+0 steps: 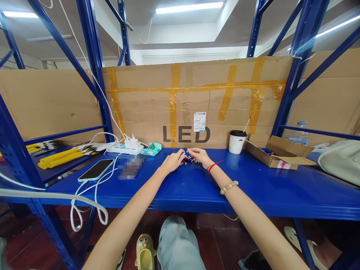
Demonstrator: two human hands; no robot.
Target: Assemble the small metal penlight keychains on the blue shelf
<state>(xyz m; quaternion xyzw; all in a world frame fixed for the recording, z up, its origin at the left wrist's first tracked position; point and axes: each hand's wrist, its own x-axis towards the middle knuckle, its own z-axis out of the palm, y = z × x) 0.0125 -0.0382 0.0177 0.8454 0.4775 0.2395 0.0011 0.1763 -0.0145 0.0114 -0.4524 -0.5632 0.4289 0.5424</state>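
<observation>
Reaching across a glossy blue desk point(261, 187) with left hand point(173, 161) and right hand point(199, 156) close together, both curled narrow over a small cluster of dark, reddish and shiny pieces point(191, 160). Impossible, at this size, to tell any piece held in either hand. To the right, a white cup point(235, 144) with black lid, then an open cardboard box point(277, 159). To the left, a phone point(96, 170) beside looping white cable point(97, 187).
</observation>
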